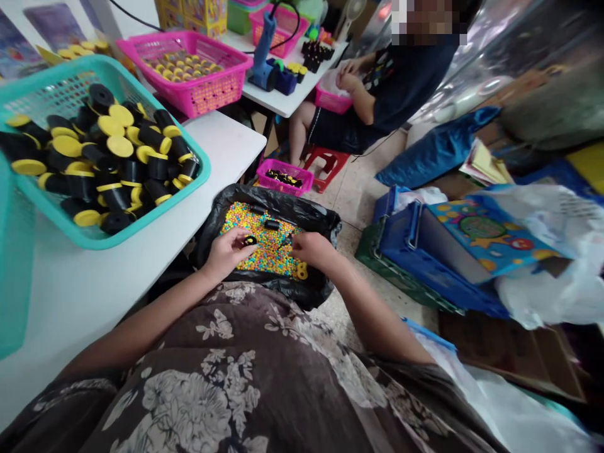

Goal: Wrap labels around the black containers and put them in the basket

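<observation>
A tray lined with a black plastic bag (214, 220) sits in front of my lap, filled with small multicoloured beads (268, 261). My left hand (229, 251) is closed around a small black tube (250, 240), its end facing the middle of the tray; some beads seem to show inside. Over the tray's right side, my right hand (309, 247) is closed in a pinch. Something small and dark shows by its fingertips, too unclear to name. Another black tube (272, 224) lies on the beads beyond my hands. Yellow caps (302, 271) rest on the beads below my right hand.
On the white table (226, 141) at left, a teal basket (201, 173) holds many black tubes with yellow caps. Farther back are pink baskets (214, 94) and a blue tool (265, 53). A co-worker (401, 82) sits beyond. Blue crates (415, 245) stand at right.
</observation>
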`<state>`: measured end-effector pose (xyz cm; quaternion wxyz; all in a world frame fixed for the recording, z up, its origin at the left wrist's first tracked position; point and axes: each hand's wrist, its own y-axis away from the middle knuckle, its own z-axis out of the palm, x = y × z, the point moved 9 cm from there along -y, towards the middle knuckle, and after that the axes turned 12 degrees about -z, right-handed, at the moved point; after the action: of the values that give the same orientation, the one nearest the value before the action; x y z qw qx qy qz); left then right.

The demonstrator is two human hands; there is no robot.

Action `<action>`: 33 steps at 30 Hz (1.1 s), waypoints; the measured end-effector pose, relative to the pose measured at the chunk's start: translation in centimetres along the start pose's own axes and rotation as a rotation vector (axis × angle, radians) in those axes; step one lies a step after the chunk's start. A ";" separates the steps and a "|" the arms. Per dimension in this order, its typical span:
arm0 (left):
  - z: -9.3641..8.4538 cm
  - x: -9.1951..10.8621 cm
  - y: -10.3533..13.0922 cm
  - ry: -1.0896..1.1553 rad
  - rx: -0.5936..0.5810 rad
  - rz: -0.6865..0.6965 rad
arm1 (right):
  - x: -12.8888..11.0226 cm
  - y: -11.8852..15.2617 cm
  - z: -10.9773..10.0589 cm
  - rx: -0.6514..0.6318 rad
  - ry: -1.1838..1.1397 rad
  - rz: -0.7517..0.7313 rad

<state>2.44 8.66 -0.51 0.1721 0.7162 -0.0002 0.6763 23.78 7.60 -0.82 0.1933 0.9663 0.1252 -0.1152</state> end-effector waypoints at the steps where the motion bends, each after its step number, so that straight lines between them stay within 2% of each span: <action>1: 0.0 -0.2 -0.1 0.020 -0.003 -0.032 | 0.6 0.5 0.5 -0.044 0.046 0.034; 4: 0.1 -1.0 -0.3 0.061 -0.028 -0.133 | 0.8 1.9 2.5 -0.092 0.052 0.073; 7: 0.1 -1.3 -0.3 0.070 -0.035 -0.161 | 0.7 2.6 3.6 -0.082 0.015 0.075; 9: 0.2 -1.3 -0.3 0.070 -0.038 -0.157 | 1.3 2.9 3.3 -0.051 -0.034 0.079; 12: 0.4 -1.3 -0.3 0.083 -0.056 -0.153 | 2.7 3.0 1.6 0.061 -0.152 0.105; 13: 0.5 -1.3 -0.3 0.079 -0.069 -0.146 | 2.9 2.9 0.9 0.131 -0.250 0.114; 15: 0.9 -1.0 -0.2 0.043 -0.089 -0.111 | 2.4 2.6 -0.3 0.323 -0.599 0.095; 17: 1.1 -0.6 -0.1 -0.014 -0.096 -0.064 | 0.6 2.0 -0.9 0.507 -1.036 0.020; 19: 1.2 -0.4 0.0 -0.051 -0.093 -0.030 | -2.2 1.0 -0.8 0.587 -1.341 -0.056; 21: 1.1 -0.3 0.1 -0.074 -0.087 -0.020 | -4.8 0.0 -0.1 0.598 -1.472 -0.073; 23: 0.9 -0.3 0.2 -0.096 -0.071 -0.019 | -6.4 -0.9 0.5 0.611 -1.527 -0.051; 26: 0.7 -0.1 0.2 -0.116 -0.050 -0.008 | -7.1 -1.7 1.5 0.609 -1.568 0.008; 30: 0.8 0.0 0.2 -0.115 -0.059 -0.025 | -7.5 -2.4 3.3 0.513 -1.651 0.103; 33: 0.7 -0.3 0.1 -0.166 -0.037 -0.037 | -8.0 -2.6 3.8 0.515 -1.653 0.124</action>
<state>3.10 8.34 -0.78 0.1974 0.7663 -0.0138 0.6112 14.86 6.83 -2.96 0.0037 0.5916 -0.1382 -0.7943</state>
